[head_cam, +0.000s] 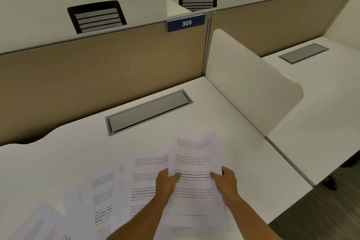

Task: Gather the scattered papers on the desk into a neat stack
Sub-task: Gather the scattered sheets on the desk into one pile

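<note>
A printed sheet (194,154) is held up just above the white desk (78,142), slightly right of centre. My left hand (167,181) pinches its left edge with the thumb on top. At the sheet's right edge, my right hand (226,181) grips it the same way. More paper (194,222) shows under the held sheet near the desk's front. Several other printed sheets (144,177) lie fanned and overlapping to the left, and one (41,224) reaches the bottom left corner.
A grey cable hatch (148,112) is set into the desk behind the papers. A tan partition (97,76) with a blue "305" sign (186,23) closes the back. A white side divider (249,84) stands on the right, with dark floor (321,210) beyond the desk corner.
</note>
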Tool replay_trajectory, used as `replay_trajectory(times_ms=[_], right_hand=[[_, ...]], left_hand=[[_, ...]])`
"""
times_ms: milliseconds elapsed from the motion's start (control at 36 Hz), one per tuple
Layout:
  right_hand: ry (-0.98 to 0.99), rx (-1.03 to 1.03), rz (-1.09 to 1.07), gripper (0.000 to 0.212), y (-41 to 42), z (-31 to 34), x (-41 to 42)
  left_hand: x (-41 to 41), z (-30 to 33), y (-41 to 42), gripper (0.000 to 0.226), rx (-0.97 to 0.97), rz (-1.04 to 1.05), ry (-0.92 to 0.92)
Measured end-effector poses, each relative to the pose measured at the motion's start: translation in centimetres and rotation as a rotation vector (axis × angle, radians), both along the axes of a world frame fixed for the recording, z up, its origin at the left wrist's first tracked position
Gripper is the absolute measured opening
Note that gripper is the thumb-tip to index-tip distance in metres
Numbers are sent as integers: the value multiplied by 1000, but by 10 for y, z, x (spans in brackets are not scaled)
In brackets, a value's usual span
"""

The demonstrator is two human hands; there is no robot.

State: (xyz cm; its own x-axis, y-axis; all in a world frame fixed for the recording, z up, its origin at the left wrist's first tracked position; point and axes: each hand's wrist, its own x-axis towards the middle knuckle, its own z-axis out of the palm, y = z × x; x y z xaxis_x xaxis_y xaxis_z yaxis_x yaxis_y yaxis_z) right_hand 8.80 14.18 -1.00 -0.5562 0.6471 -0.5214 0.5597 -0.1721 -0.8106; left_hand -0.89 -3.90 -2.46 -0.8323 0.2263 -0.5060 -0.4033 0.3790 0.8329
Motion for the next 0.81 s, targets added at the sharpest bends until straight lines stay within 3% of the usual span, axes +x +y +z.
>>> replay_trajectory(times_ms=[139,333,444,528,556,611,639,722,806], right_hand=[[-54,14,9,15,-4,-5,-1],[-89,60,16,13,-4,-12,-5],[-113,84,23,9,-4,-17,-11],[-124,105,28,10,-6,-20,-15],[-132,112,32,11,-6,-22,-17],[-164,137,46,12,-6,-26,-19],[-186,154,58,12,-6,-29,-21],[-270,224,105,15,-6,-36,-23],[-474,315,178,44,-7,-41,-27]], left_hand=[[2,-2,1,26,-66,-21,-7],[-7,-9,4,3,-151,-44,-5],[-14,-16,10,39,-244,-41,27],[-18,-19,13,48,-292,-98,44],[-19,-21,14,43,-313,-102,42],[-19,-26,13,11,-355,-112,25],[-19,-28,14,13,-352,-107,24],[-18,-28,16,50,-393,-148,68],[-16,-27,19,59,-456,-200,95]])
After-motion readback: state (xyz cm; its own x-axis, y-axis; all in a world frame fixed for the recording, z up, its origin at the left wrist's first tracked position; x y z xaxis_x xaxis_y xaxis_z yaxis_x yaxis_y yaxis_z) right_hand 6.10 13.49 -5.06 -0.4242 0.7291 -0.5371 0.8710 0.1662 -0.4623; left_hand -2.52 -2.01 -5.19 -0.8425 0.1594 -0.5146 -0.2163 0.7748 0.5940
